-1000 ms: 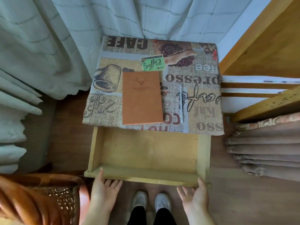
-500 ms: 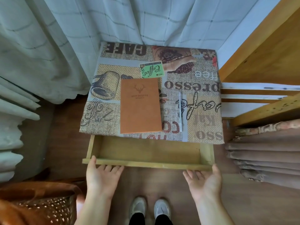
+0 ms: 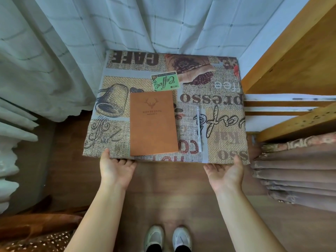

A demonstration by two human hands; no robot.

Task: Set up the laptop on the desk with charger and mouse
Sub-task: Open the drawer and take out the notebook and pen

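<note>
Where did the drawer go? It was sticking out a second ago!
Both hands pushed it in under the desk, so it no longer shows. The left hand and right hand now rest open-fingered at the desk's front edge. The brown notebook and pen stayed put on the cloth.

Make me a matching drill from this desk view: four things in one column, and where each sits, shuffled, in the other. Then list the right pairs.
Things:
1. notebook
2. pen
3. left hand
4. shoes

Places:
A. on the floor at the bottom of the view
B. at the desk's front edge, near its left corner
C. on the tablecloth, right of the brown cover
D. flat on the middle of the desk, under the green coffee print

Pairs: 1-D, 2-C, 3-B, 4-A
</note>
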